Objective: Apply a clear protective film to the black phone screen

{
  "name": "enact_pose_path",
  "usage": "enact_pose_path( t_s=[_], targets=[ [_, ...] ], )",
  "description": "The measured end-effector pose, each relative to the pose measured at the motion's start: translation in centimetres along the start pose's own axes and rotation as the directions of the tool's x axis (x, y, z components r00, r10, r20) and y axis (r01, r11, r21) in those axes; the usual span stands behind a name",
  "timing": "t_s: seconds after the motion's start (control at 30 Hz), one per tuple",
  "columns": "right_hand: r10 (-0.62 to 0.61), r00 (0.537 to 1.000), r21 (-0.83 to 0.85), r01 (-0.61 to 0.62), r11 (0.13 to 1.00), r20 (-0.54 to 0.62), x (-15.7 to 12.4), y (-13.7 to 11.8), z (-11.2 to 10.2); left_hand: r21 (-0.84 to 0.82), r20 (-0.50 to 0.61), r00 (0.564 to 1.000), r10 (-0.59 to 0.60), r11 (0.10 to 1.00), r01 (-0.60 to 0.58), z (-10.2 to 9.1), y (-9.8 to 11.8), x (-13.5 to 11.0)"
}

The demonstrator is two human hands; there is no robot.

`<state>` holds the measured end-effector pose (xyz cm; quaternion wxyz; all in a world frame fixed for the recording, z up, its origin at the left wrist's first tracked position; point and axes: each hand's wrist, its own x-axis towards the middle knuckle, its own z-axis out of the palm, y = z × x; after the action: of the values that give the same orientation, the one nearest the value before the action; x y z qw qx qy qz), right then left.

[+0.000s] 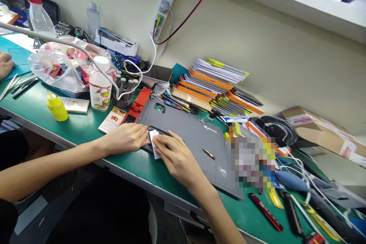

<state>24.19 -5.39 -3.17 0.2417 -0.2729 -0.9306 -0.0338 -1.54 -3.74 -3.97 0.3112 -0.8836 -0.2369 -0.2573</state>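
Note:
A dark phone (160, 131) lies on a grey work mat (194, 137) at the near edge of the green bench. My left hand (126, 138) rests flat beside it, its fingers stretched out against the phone's left end. My right hand (177, 158) presses a white wipe (153, 139) onto the phone's screen with its fingers flat. A small brass-coloured part (209, 154) lies loose on the mat to the right.
A white bottle (100, 84), a yellow dropper bottle (57, 107) and a plastic bag of parts (57, 66) stand at left. Stacked screen-protector packs (214, 84) lean at the back. Tools and cables (294, 194) crowd the right. Another person's hand (5, 65) shows far left.

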Motion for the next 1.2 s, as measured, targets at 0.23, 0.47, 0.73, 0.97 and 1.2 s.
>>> enact_pose_path(
  t_s=[0.23, 0.47, 0.73, 0.97, 1.2],
  targets=[
    [-0.029, 1.000, 0.057, 0.029, 0.998, 0.004, 2.4, 1.4, 0.8, -0.155, -0.003, 0.999, -0.040, 0.987, 0.039, -0.4, -0.2, 0.2],
    [-0.017, 1.000, 0.080, 0.015, 0.997, 0.017, -1.7, 1.7, -0.8, -0.225, -0.221, 0.974, 0.057, 0.968, -0.108, -3.3, -1.1, -1.4],
    [-0.008, 1.000, 0.029, 0.009, 1.000, -0.026, -2.3, 0.2, -0.2, -0.251, -0.163, 0.986, -0.028, 0.968, -0.014, -2.3, -0.3, -1.1],
    [-0.072, 0.997, -0.008, 0.072, 0.997, -0.005, 1.6, -1.6, 1.5, -0.257, -0.116, 0.989, -0.091, 0.965, 0.059, -2.2, -0.3, -1.3],
    [-0.051, 0.997, -0.058, 0.048, 0.997, -0.058, -2.4, -0.1, 0.3, -0.256, -0.127, 0.986, -0.104, 0.964, 0.069, -2.1, -0.3, -1.8]
  ],
)
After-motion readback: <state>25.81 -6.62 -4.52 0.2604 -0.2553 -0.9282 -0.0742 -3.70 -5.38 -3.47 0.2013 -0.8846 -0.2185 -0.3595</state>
